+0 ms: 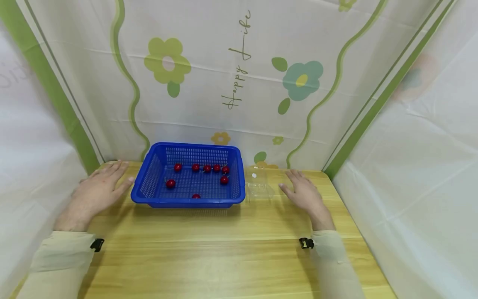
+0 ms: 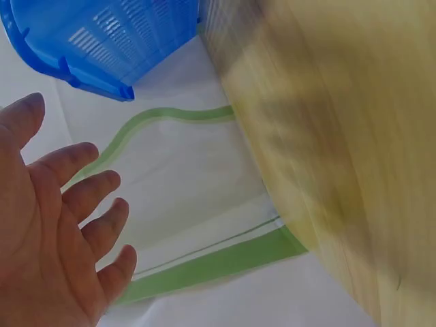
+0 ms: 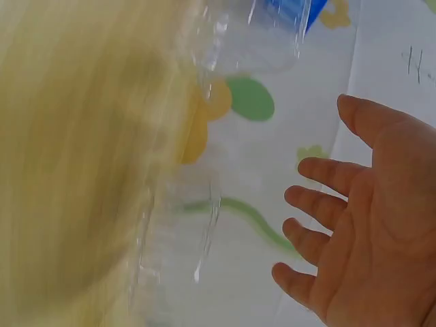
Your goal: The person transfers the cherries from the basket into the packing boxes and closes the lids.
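Observation:
A blue plastic basket [image 1: 164, 202] with slotted walls stands toward the back of the table. Inside it several dark red cherries [image 1: 170, 183] with thin stems lie scattered, mostly along the far side. Just right of the basket is a clear plastic container [image 1: 259, 189], its outline hard to make out. My left hand [image 1: 98, 191] is held left of the basket, fingers spread and thumb toward its wall, holding nothing. To the right of the clear container, my right hand [image 1: 304, 196] is likewise spread and holds nothing. Both palms show bare in the wrist views.
The wooden table [image 1: 224, 257] stretches in front of the basket. A white curtain [image 1: 209, 95] with printed flowers hangs close behind it, and pale sheets [image 1: 418, 187] enclose the left and right sides. Black buckles [image 1: 306, 243] show at both wrists.

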